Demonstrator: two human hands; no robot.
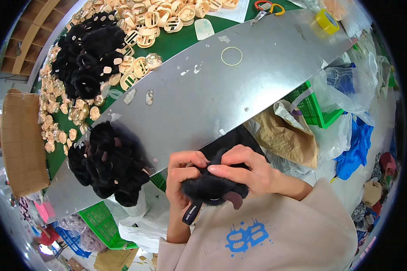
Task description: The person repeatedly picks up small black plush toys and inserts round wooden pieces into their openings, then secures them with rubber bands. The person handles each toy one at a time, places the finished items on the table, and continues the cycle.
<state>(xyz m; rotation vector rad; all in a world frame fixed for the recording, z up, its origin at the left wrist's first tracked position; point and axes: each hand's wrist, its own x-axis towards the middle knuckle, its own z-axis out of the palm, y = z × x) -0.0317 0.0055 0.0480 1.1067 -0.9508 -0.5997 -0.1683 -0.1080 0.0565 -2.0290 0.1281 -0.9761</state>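
A black furry plush piece [210, 186] is held close to my body, just off the near edge of the grey metal tabletop [190, 97]. My left hand [178, 174] grips its left side, with thumb and fingers bent at the top. From the other side my right hand [251, 168] pinches the same fur, its thumb tip close to the left fingers. A black label [192, 212] hangs from the lower left of the plush. Near its lower right a mauve flap [233, 198] sticks out. What lies between the fingertips is hidden.
Black plush pieces [106, 165] are heaped at the table's left, with another heap [88, 54] behind. Beige plastic parts [172, 23] cover the far green surface. Orange-handled snips [269, 8], yellow tape [326, 21], a green crate [319, 110] and brown paper [285, 135] lie rightward.
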